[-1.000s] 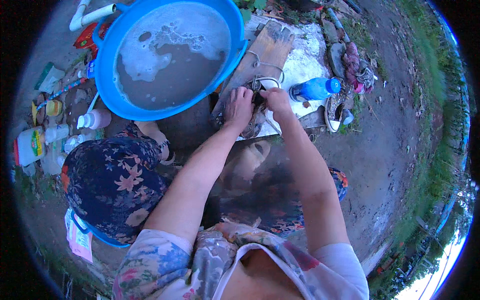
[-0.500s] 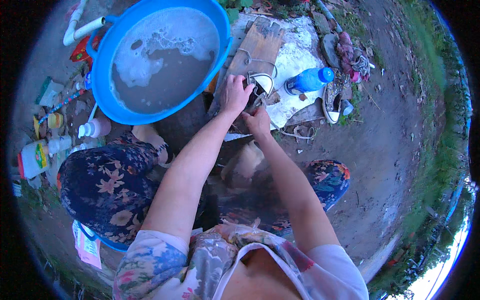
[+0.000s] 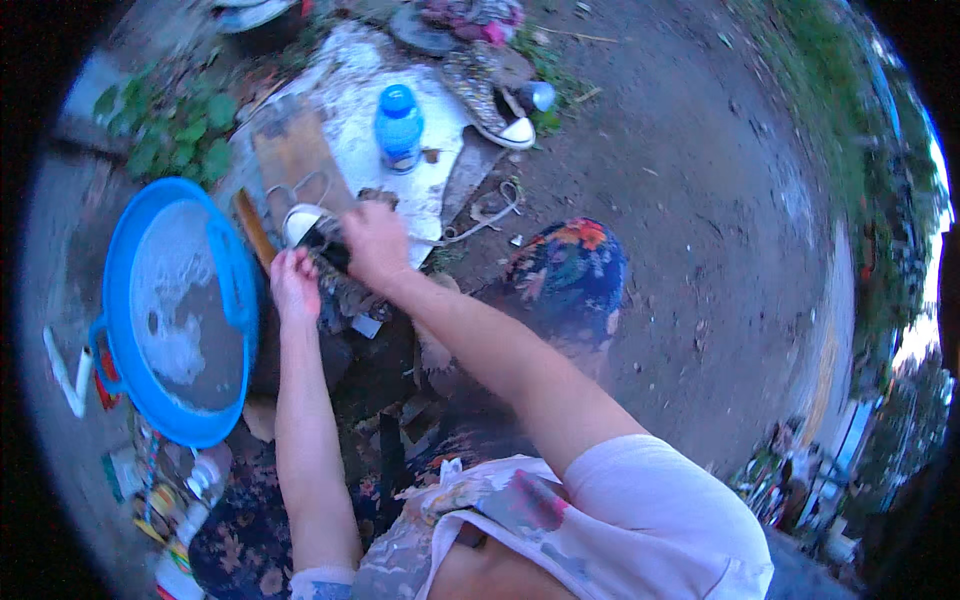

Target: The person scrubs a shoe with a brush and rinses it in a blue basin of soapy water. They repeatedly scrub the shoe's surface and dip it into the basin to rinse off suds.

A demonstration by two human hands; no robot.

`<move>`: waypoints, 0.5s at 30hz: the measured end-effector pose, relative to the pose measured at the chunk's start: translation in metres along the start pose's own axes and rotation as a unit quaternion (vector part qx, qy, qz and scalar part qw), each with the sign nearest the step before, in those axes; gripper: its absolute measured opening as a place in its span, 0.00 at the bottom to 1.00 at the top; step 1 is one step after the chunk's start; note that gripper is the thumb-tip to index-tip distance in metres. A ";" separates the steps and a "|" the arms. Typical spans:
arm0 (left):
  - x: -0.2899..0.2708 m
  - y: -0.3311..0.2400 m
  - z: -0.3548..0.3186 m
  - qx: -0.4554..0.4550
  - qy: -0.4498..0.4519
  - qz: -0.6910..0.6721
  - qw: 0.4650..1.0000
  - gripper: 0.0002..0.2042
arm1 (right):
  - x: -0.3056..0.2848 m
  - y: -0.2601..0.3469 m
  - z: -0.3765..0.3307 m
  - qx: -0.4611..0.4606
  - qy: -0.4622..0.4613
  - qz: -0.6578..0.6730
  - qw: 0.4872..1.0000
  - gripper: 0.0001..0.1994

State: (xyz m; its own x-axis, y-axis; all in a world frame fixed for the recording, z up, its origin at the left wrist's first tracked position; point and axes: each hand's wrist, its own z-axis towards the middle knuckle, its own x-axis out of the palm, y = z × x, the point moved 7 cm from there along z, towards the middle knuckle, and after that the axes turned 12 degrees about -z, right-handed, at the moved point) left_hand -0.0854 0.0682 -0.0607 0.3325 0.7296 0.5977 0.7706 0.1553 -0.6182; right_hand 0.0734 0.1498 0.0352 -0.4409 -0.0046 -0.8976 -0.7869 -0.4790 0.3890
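A dark canvas shoe (image 3: 322, 238) with a white toe cap lies at the lower end of a wooden board (image 3: 295, 150), between my two hands. My right hand (image 3: 375, 247) is closed over the shoe's right side and hides part of it. My left hand (image 3: 295, 287) pinches the shoe's near left edge with its fingertips curled. One pale shoelace (image 3: 312, 188) loops over the board beyond the toe. Another length of lace (image 3: 505, 205) trails out to the right past my right hand. The fingers and the shoe are slightly blurred.
A blue basin (image 3: 112, 270) of sudsy grey water stands at left. Beyond my hands, a blue bottle (image 3: 400, 130) rests on a white sheet (image 3: 345, 60). A second, patterned shoe (image 3: 480, 95) lies farther right. Bottles (image 3: 203, 472) and brushes crowd the lower left; leafy plants (image 3: 180, 135) grow beyond the basin.
The view has turned, so basin and board sit farther left. My right hand has moved from the shoe's near end onto its side; my left hand has shifted to its near left edge.
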 end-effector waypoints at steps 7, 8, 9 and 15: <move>-0.011 0.010 -0.015 -0.100 -0.027 -0.010 0.995 0.04 | 0.031 0.049 -0.031 -0.121 -0.048 -0.040 0.991 0.11; -0.015 0.009 -0.015 -0.114 -0.007 -0.008 0.993 0.04 | 0.035 0.048 -0.034 -0.120 -0.063 -0.049 0.990 0.11; -0.011 0.007 -0.020 -0.127 0.012 -0.007 0.992 0.04 | 0.038 0.048 -0.034 -0.122 -0.048 -0.045 0.990 0.11; -0.029 0.003 -0.050 -0.096 -0.029 0.065 0.993 0.02 | 0.051 0.045 -0.043 -0.165 0.002 -0.043 0.985 0.13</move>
State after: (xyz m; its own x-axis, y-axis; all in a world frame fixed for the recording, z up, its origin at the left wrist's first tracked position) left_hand -0.0649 0.0143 -0.0541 0.4084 0.7734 0.4849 0.8145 -0.0690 -0.5760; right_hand 0.0344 0.0900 -0.0026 -0.3770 0.0453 -0.9251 -0.6374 -0.7373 0.2236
